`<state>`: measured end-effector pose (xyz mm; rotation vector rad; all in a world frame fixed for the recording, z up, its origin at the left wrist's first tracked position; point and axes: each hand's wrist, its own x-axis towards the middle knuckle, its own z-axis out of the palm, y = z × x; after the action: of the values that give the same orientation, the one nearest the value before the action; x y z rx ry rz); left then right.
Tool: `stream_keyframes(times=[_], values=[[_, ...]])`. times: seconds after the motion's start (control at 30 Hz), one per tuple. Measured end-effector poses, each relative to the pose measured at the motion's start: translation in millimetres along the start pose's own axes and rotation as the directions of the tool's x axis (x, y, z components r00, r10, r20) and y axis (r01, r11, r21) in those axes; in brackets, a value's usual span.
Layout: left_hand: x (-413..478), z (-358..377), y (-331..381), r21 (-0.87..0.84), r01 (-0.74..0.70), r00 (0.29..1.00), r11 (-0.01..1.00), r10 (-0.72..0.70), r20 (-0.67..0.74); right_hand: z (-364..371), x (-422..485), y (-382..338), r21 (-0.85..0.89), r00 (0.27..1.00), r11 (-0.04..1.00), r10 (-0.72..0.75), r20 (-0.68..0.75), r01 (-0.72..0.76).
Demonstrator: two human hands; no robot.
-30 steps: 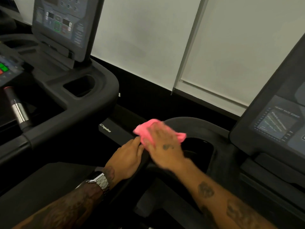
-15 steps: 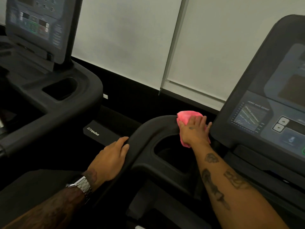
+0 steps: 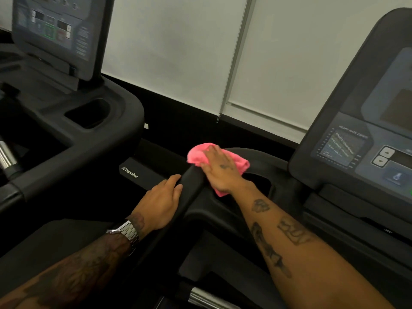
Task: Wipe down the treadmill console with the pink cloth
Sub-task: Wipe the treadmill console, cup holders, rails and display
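The pink cloth [image 3: 196,153] lies crumpled on the curved black rim at the left corner of the treadmill console [image 3: 263,159]. My right hand [image 3: 220,170] lies flat on the cloth with straight fingers and presses it against the rim. My left hand [image 3: 161,201] rests on the console's left side bar, fingers laid over it; a metal watch sits on that wrist. The console's display panel [image 3: 361,139] rises at the right, apart from both hands. Part of the cloth is hidden under my right palm.
A second treadmill console [image 3: 73,121] with its own display [image 3: 53,30] and cup recess stands at the left. White window blinds [image 3: 178,52] fill the background. A cup recess [image 3: 258,181] opens just right of my right hand. A chrome grip [image 3: 207,297] shows at the bottom.
My right hand slid the cloth leftward along the rim, from beside the display panel back to the left corner. My left hand stayed on the side bar.
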<state>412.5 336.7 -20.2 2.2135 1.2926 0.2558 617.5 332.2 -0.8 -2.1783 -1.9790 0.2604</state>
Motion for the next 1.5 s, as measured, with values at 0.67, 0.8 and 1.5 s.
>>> stream_keyframes(times=[0.67,0.8,1.5], values=[[-8,0,3,-0.007,0.073,0.996,0.997,-0.072,0.061,-13,-215,-13,0.25,0.981,0.95,-0.17,-0.095,0.189],[-6,3,4,0.001,0.061,0.997,0.998,-0.061,0.042,25,-174,-43,0.231,0.97,0.942,-0.234,-0.063,0.243],[-8,-2,-3,-0.015,0.018,0.998,1.0,-0.017,0.052,4,-115,-57,0.299,0.962,0.954,0.045,-0.268,0.038]])
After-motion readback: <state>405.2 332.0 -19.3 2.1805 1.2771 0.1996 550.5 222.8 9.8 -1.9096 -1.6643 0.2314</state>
